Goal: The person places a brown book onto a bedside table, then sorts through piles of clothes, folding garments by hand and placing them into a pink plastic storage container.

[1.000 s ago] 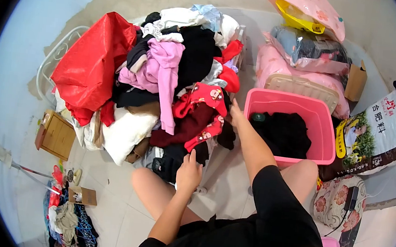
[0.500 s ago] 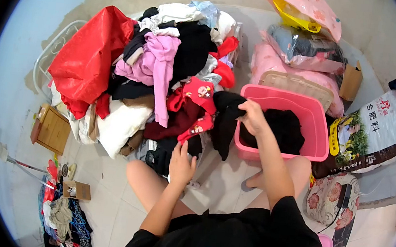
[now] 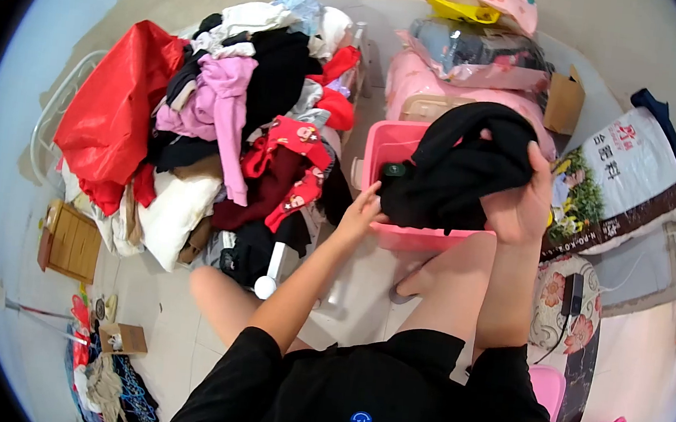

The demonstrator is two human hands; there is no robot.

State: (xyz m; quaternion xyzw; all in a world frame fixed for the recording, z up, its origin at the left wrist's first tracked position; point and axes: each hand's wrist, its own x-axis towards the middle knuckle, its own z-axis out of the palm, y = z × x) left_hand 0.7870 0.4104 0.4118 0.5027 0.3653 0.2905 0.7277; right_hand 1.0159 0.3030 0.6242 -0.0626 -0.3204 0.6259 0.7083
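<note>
A black garment (image 3: 462, 170), its exact kind unclear, is bunched over the pink plastic bin (image 3: 391, 138). My right hand (image 3: 523, 197) grips it at the right side, thumb up and fingers partly hidden behind the cloth. At the lower left edge of the garment is my left hand (image 3: 363, 211), fingers extended and apart, close to or touching the cloth and the bin's front corner. A small dark green patch (image 3: 394, 169) shows at the garment's left end. Most of the bin's inside is hidden under the black cloth.
Left of the bin is a large clothes heap with a pink sweatshirt (image 3: 215, 107), a red printed garment (image 3: 299, 145) and a red bag (image 3: 122, 110). Pink packed bags (image 3: 466, 93) stand behind the bin. A white printed sack (image 3: 626, 171) leans on the right.
My right hand has lifted the black garment and carried it right, over the bin. My left hand has moved from the red printed garment to the bin's front left corner. The view has shifted.
</note>
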